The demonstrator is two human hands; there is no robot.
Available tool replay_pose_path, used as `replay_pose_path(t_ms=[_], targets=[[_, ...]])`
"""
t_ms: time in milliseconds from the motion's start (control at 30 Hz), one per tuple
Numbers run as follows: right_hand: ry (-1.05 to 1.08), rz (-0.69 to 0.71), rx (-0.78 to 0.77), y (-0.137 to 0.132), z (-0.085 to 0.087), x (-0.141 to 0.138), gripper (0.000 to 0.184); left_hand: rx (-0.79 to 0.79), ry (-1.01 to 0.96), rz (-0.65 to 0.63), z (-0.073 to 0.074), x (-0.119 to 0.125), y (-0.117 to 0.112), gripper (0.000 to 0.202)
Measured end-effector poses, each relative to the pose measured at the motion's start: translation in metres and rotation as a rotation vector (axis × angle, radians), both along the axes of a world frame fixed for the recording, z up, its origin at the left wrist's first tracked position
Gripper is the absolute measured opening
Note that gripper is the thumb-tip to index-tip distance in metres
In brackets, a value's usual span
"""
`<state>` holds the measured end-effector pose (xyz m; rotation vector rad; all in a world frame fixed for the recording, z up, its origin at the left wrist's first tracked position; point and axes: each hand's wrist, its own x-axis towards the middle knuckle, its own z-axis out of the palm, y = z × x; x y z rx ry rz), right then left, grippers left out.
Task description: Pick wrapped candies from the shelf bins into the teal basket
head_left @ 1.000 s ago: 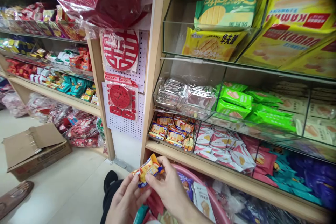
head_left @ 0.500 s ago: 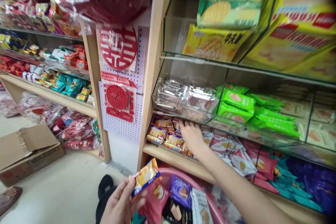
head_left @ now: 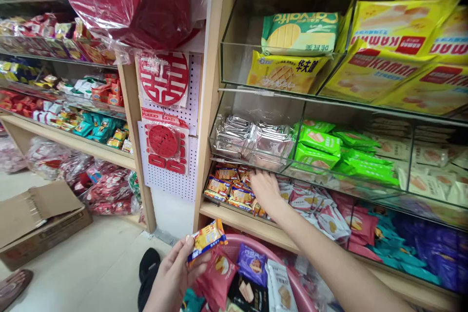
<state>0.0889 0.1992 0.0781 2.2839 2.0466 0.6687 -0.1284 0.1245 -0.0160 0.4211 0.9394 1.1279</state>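
Observation:
Between the thumb and fingers of my left hand [head_left: 179, 265] is a small orange-and-blue snack packet [head_left: 207, 240], held above a pink tub [head_left: 305, 292]. My right hand [head_left: 266, 189] reaches into the lowest shelf bin, against matching orange snack packets [head_left: 241, 195]. Its knuckles show, but its fingertips are hidden, so I cannot tell whether it grips one. In the tub lie a purple packet [head_left: 252, 264], a black packet [head_left: 247, 293], a white packet [head_left: 281, 286] and a pink packet [head_left: 219, 273]. White-and-pink packets [head_left: 305, 197] fill the bin space right of my hand.
Above are clear-fronted bins with silver packets [head_left: 272, 141], green packets [head_left: 318, 141] and large yellow wafer bags [head_left: 387, 66]. Red paper decorations [head_left: 164, 80] hang on a pegboard. A cardboard box [head_left: 40, 219] lies on the floor at left, near another person's sandalled foot [head_left: 16, 285].
The view has shifted slightly and become sharper. My left hand still holds the packet, a little further right. My right hand stays in the same bin.

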Motion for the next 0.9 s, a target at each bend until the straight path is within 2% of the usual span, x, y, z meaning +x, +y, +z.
replay_pose_path(t_ms=[200, 367, 467, 567, 633, 700, 900], targets=[[-0.144, 0.143, 0.118, -0.010, -0.002, -0.003, 0.024, 0.090, 0.049, -0.072, -0.004, 0.002, -0.004, 0.028], [-0.157, 0.245, 0.149, -0.044, 0.011, -0.016, 0.017, 0.141, 0.066, -0.135, -0.006, 0.004, -0.005, 0.029], [0.142, 0.373, 0.041, -0.071, 0.021, -0.021, 0.010, 0.162, 0.072, -0.191, -0.004, 0.007, -0.006, 0.028], [0.666, 0.521, -0.244, -0.091, 0.022, -0.022, 0.013, 0.177, 0.055, -0.259, 0.000, 0.012, -0.011, 0.027], [0.917, 0.573, -0.445, -0.098, 0.019, -0.022, 0.014, 0.180, 0.029, -0.306, 0.001, 0.016, -0.015, 0.028], [1.022, 0.575, -0.551, -0.102, 0.016, -0.023, 0.017, 0.167, 0.000, -0.349, 0.002, 0.020, -0.021, 0.031], [1.049, 0.599, -0.563, -0.106, 0.005, -0.024, 0.022, 0.108, -0.064, -0.426, 0.011, 0.024, -0.036, 0.037]])
